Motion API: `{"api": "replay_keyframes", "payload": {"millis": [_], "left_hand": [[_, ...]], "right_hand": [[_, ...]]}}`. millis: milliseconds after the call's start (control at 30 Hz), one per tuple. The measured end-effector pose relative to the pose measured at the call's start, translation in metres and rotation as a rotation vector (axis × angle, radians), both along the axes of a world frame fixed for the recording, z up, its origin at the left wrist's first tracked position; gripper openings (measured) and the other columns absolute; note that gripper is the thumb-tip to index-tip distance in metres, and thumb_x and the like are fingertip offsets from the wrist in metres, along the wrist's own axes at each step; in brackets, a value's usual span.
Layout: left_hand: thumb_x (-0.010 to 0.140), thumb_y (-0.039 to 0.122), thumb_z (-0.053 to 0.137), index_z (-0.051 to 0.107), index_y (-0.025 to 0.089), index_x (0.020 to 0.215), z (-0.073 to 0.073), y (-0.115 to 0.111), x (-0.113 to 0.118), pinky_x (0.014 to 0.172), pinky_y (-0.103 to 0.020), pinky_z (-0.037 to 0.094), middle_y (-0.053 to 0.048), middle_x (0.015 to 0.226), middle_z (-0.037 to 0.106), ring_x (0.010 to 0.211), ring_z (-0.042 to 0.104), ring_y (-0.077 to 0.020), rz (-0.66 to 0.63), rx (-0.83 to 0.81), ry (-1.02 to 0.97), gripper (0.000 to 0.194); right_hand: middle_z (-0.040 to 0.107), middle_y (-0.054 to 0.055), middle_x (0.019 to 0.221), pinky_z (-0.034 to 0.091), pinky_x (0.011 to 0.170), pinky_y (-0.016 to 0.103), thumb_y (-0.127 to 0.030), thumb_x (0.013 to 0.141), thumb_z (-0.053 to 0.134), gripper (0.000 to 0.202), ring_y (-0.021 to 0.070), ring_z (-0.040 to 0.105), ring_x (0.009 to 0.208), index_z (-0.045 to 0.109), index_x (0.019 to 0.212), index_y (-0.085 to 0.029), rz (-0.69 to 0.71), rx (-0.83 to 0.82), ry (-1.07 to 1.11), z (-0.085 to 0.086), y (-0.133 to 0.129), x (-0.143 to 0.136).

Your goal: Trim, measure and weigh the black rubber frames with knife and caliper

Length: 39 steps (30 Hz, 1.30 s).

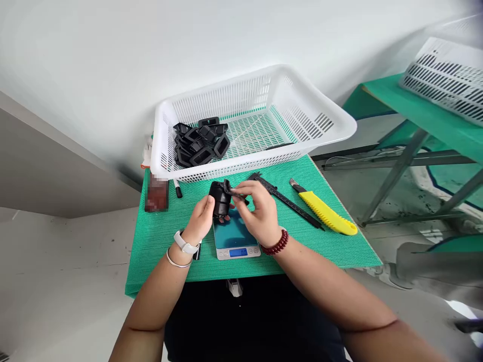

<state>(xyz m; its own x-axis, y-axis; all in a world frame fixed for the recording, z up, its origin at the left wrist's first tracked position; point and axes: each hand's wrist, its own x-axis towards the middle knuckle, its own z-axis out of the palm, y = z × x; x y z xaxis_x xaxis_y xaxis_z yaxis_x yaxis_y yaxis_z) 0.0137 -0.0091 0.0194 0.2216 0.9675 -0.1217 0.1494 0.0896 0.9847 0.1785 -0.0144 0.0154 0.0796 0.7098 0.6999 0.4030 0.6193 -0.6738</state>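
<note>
My left hand (199, 219) is closed around a glossy black plastic part (219, 200), held above a small digital scale (236, 234). My right hand (258, 208) pinches a crumpled, dark cloth-like piece (227, 187) against the upper edge of that part. Fingers partly cover both things, so the exact kind of the part is hard to make out. Blue light fills the scale's display at the front, and its plate lies beneath my hands.
A white plastic basket (234, 166) with several black frame-shaped parts (202, 146) stands behind. Right of my hands lie a caliper (289, 202) and a yellow utility knife (328, 212). A marker (177, 190) lies left. Another green-covered table (388, 95) stands at right.
</note>
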Motion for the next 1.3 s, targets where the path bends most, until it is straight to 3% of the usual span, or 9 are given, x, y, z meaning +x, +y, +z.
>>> {"api": "replay_keyframes", "payload": {"millis": [300,467,833,1300], "left_hand": [[0.087,0.069,0.047,0.061,0.02,0.115,-0.005,0.001,0.001,0.051,-0.028,0.054,-0.005,0.082,0.069,0.059,0.065,-0.0162,0.094,0.015,-0.025,0.058],[0.086,0.07,0.048,0.061,0.021,0.108,-0.002,0.001,0.002,0.05,-0.027,0.053,-0.005,0.083,0.069,0.059,0.064,-0.0149,0.122,0.035,-0.026,0.056],[0.091,0.062,0.047,0.058,0.022,0.098,-0.012,0.007,0.001,0.043,-0.023,0.048,0.001,0.072,0.056,0.051,0.055,-0.0099,0.151,0.031,-0.166,0.042],[0.091,0.059,0.05,0.06,0.02,0.094,-0.005,0.007,-0.001,0.042,-0.023,0.047,-0.001,0.078,0.062,0.052,0.057,-0.0104,0.179,0.038,-0.1,0.04]], "right_hand": [[0.069,0.007,0.101,0.056,0.078,0.039,-0.009,0.09,0.059,0.02,0.0203,0.066,0.091,0.065,0.103,-0.023,0.103,0.095,-0.17,-0.003,0.001,-0.002],[0.07,0.009,0.103,0.056,0.08,0.039,-0.009,0.09,0.059,0.02,0.0206,0.066,0.095,0.065,0.104,-0.022,0.124,0.102,-0.175,-0.003,0.002,-0.002],[0.069,0.007,0.102,0.056,0.079,0.039,-0.003,0.086,0.056,0.028,0.0199,0.064,0.09,0.064,0.105,-0.022,0.179,0.141,-0.199,-0.002,0.002,-0.002],[0.07,0.007,0.105,0.056,0.085,0.039,-0.007,0.087,0.057,0.024,0.0194,0.065,0.096,0.068,0.103,-0.022,0.214,0.038,-0.15,-0.003,0.004,-0.003]]}}
